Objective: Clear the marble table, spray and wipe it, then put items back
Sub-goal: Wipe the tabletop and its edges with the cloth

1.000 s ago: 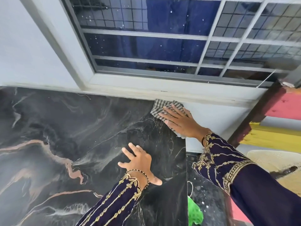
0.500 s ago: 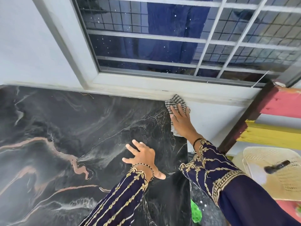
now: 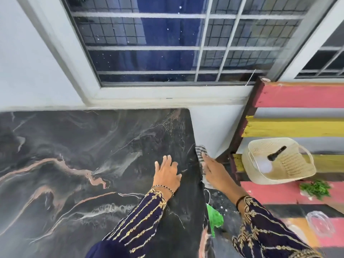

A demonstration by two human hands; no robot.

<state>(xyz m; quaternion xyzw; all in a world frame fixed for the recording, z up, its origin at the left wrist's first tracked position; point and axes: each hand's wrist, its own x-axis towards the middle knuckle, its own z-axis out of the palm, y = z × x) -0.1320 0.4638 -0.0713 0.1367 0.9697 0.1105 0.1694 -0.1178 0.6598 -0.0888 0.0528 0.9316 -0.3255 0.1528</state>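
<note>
Left hand [image 3: 167, 174] lies flat on the table [image 3: 74, 155], fingers spread and straight — gripping nothing. Right hand [image 3: 214, 172] presses the cloth [image 3: 201, 151] (checked, its end showing past the fingertips) against the table's right edge — fingers extended, not curled.

Surface [image 3: 74, 146]: black marble slab veined in pink-tan and white, with a rounded far right corner. Cloth [image 3: 201, 152]: dark-and-white checked, crumpled, lying over the surface's right edge, pressed there under the right hand [image 3: 214, 172]; its ends show beyond the fingers and palm.
</note>
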